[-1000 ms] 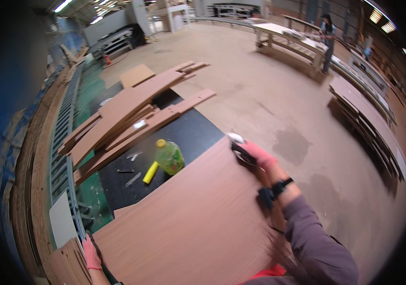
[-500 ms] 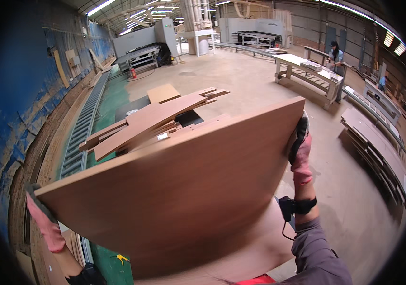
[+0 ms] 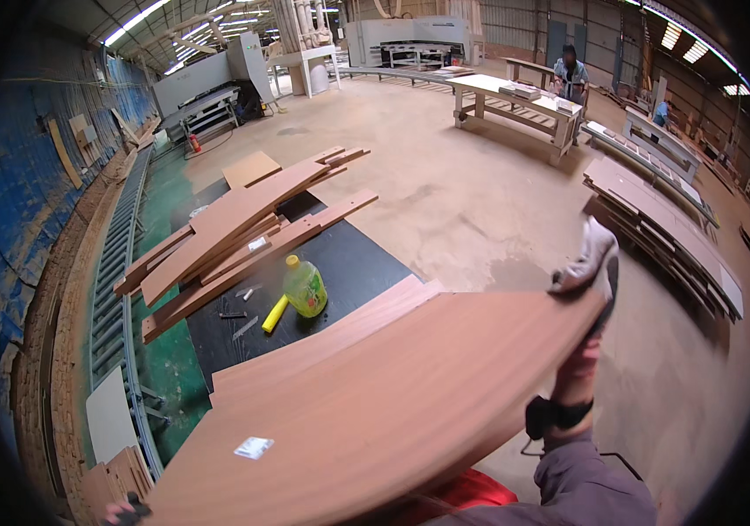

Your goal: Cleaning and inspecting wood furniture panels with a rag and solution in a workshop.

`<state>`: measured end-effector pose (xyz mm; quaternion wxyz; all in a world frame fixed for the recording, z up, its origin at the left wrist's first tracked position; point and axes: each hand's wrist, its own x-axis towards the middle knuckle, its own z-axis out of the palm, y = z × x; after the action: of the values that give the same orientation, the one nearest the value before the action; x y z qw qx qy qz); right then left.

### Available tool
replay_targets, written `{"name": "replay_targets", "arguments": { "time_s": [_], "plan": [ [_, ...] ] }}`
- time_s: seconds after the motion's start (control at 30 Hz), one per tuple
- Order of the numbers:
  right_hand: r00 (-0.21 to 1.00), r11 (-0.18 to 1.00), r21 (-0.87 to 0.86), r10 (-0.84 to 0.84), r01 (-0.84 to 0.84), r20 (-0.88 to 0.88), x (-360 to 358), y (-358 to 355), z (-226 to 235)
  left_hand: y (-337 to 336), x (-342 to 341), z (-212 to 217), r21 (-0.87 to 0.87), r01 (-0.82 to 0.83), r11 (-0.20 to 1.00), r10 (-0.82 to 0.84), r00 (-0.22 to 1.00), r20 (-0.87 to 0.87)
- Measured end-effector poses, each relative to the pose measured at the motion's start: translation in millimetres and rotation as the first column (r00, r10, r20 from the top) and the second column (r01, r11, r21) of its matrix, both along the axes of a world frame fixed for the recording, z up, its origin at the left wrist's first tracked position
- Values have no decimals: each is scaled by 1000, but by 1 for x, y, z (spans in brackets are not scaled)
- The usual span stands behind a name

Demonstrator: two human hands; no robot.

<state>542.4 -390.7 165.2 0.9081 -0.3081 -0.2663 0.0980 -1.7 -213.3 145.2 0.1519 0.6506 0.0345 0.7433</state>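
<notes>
Your right hand (image 3: 587, 267) grips the board's (image 3: 392, 394) far corner; your left hand (image 3: 125, 510), barely visible, seems to clutch the near one. If either grip slips, the board could drop onto the bottle (image 3: 305, 287) below.

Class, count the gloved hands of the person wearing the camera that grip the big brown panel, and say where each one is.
2. The right hand grips the brown panel at its far right corner; the left hand holds the near left corner, mostly cut off by the picture's lower edge.
</notes>
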Motion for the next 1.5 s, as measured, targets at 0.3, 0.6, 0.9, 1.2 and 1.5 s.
{"name": "replay_targets", "arguments": {
  "time_s": [0.3, 0.6, 0.9, 1.2, 1.5],
  "plan": [
    [880, 932, -281, -320, 227, -350, -35, -94, -150, -72, -56, -91, -316, -365, 876, 138, 817, -560],
    [783, 425, -836, -622, 347, 9, -71, -154, -164, -70, -67, -161, -104, -636, 765, 60, 231, -971],
    [649, 23, -780, 539, 626, 537, -141, -109, -188, -40, -42, -197, 418, -634, 651, 141, -440, -887],
    [567, 136, -834, 674, 535, 474, -198, -134, -182, -24, -55, -228, 284, -806, 518, 9, -327, -945],
    [598, -97, -723, 641, 684, 480, -99, -74, -170, -21, -129, -300, 637, -535, 555, 368, -529, -765]
  ]
}}
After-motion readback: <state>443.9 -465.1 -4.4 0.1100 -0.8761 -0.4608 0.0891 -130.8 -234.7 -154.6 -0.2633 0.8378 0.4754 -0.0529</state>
